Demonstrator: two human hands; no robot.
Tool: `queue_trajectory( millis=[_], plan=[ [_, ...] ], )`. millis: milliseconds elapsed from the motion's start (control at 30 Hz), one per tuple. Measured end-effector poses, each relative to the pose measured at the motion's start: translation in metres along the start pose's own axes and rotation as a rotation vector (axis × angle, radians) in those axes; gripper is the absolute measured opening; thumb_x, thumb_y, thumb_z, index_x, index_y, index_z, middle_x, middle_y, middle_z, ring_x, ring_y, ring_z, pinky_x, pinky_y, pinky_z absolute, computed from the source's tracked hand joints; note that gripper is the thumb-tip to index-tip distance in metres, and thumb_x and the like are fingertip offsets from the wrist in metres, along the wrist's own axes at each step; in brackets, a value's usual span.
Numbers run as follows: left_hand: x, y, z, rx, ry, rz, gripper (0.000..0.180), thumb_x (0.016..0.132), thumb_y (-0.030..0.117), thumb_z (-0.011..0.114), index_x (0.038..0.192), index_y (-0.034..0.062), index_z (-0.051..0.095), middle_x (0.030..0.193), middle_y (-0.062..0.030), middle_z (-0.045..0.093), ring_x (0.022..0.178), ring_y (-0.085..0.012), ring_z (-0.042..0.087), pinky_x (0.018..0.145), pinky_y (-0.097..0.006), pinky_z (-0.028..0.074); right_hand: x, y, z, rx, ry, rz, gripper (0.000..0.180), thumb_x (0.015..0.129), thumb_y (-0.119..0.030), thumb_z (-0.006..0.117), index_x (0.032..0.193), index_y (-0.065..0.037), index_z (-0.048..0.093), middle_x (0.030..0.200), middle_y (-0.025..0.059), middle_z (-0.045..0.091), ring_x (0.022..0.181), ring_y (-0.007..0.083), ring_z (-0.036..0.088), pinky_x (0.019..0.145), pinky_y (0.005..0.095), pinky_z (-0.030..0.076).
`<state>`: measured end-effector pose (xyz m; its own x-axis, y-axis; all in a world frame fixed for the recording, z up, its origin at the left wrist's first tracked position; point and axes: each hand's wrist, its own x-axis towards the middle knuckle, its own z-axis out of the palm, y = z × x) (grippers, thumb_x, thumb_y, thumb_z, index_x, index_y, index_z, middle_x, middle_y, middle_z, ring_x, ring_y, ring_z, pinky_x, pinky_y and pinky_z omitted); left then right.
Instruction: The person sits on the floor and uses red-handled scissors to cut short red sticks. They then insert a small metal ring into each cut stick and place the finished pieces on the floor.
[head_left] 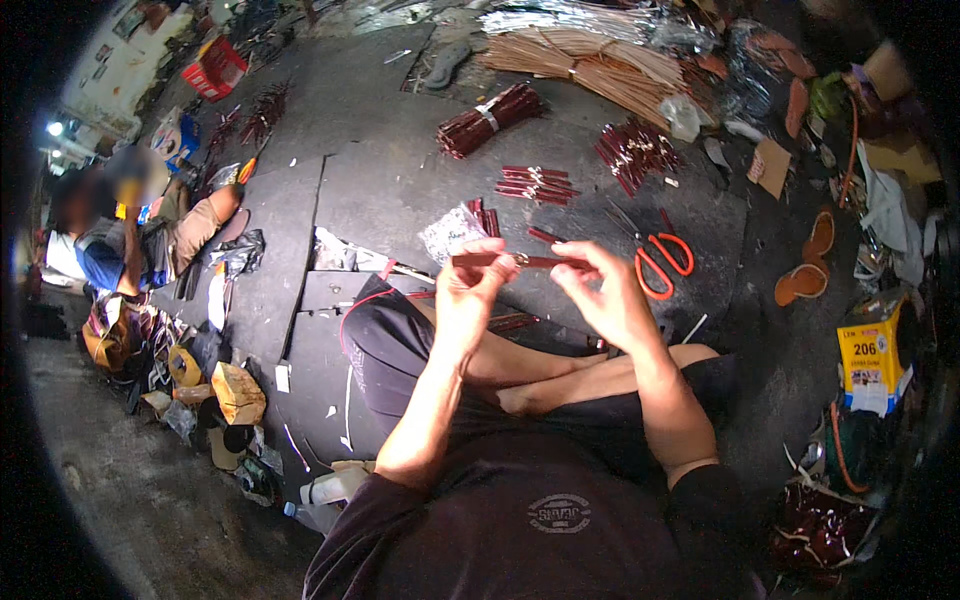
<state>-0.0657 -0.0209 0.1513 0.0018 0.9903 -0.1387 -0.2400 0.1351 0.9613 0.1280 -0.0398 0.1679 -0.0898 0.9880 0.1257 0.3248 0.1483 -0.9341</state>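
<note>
A: Where is the dark-red strap [540, 262]?

B: Between the left hand [466, 292] and right hand [608, 292], which are apart, each pinching it near one end.

A: And the containers?

B: A clear plastic bag [450, 236], beyond the left hand, holds small pale pieces; the yellow box [868, 362], far right, hides its contents.

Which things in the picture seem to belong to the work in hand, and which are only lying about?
Probably the job:
brownish-red strap, held between left hand and right hand
small pile of dark red straps
tied dark red bundle
orange-handled scissors, perhaps

Probably just lying about:
yellow box
red box
cardboard piece
</note>
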Motion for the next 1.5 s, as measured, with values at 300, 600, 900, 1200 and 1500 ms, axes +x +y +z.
queue_trajectory(
  millis=[300,600,900,1200,1500],
  plan=[
    [0.011,0.009,-0.013,-0.122,-0.100,-0.076,0.031,0.098,0.019,0.059,0.123,0.0027,0.054,0.097,-0.0076,0.067,0.086,-0.0145,0.066,0.078,-0.026,0.054,0.007,0.018,-0.036,0.483,-0.069,0.206,0.019,0.097,-0.009,0.059,0.111,0.002,0.065,0.092,0.0062,0.066,0.081,0.0108,0.063,0.077,0.0260,0.054],
    [0.009,0.005,-0.021,-0.509,-0.240,-0.250,0.039,0.098,0.025,0.059,0.128,0.0018,0.051,0.110,-0.0149,0.065,0.100,-0.0213,0.066,0.086,-0.034,0.056,0.010,0.013,-0.035,0.529,-0.043,0.243,0.017,0.096,-0.009,0.061,0.109,0.002,0.065,0.092,0.0064,0.067,0.082,0.0117,0.065,0.077,0.0258,0.054],
    [0.005,-0.014,0.012,-0.184,-0.140,-0.174,0.016,0.096,0.016,0.063,0.100,0.0018,0.067,0.090,-0.0062,0.070,0.080,-0.0125,0.067,0.074,-0.024,0.054,0.002,-0.011,0.009,-0.389,0.101,-0.311,0.028,0.085,-0.015,0.071,0.112,-0.009,0.065,0.099,0.0096,0.068,0.093,0.0254,0.066,0.091,0.0396,0.046],
    [-0.002,0.004,0.022,0.092,-0.192,0.024,0.016,0.094,0.009,0.066,0.102,-0.0040,0.064,0.092,-0.0099,0.071,0.083,-0.0123,0.067,0.077,-0.024,0.053,0.006,0.010,-0.008,0.430,-0.128,0.228,0.022,0.095,-0.014,0.063,0.108,0.003,0.065,0.095,0.0091,0.070,0.082,0.0128,0.066,0.075,0.0263,0.055],
    [-0.014,-0.004,0.020,0.154,-0.145,0.118,0.018,0.091,0.013,0.070,0.104,0.0017,0.068,0.090,-0.0037,0.070,0.085,-0.0102,0.063,0.079,-0.026,0.050,0.000,0.016,0.009,0.461,-0.141,0.176,0.016,0.096,-0.014,0.061,0.100,0.001,0.058,0.092,0.0073,0.065,0.082,0.0128,0.065,0.074,0.0284,0.055]
  ],
)
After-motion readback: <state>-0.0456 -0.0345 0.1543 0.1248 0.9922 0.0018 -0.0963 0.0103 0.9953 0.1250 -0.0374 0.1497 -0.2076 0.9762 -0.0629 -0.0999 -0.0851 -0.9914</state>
